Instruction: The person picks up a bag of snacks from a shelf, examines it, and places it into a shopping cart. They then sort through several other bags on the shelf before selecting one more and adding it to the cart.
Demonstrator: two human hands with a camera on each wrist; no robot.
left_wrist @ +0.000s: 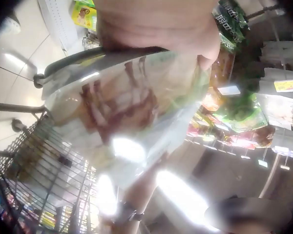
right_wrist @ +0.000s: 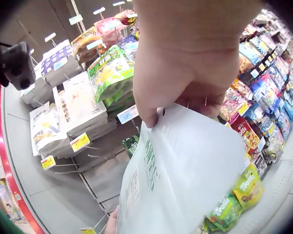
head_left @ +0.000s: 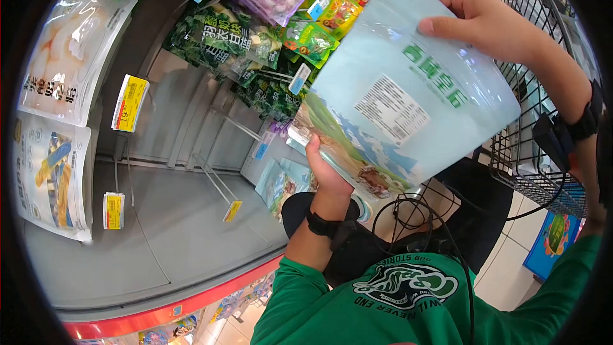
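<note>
A large pale blue pouch (head_left: 396,83) with green lettering and a white printed label is held up between both hands, its label side toward the head camera. The right hand (head_left: 476,22) pinches its top edge, thumb on the near face; in the right wrist view the same hand (right_wrist: 185,73) grips the top of the pouch (right_wrist: 185,161). The left hand (head_left: 329,169) holds the bottom edge, thumb on the near face and fingers hidden behind. In the left wrist view the left hand (left_wrist: 158,29) lies along the edge of the pouch's patterned side (left_wrist: 132,97).
At left, shelf hooks carry white pouches (head_left: 54,179) and yellow price tags (head_left: 131,103). Dark green bags (head_left: 223,38) and colourful candy packs hang behind the pouch. A black wire cart (head_left: 536,153) stands at right, and a black cable (head_left: 408,207) loops before the green shirt.
</note>
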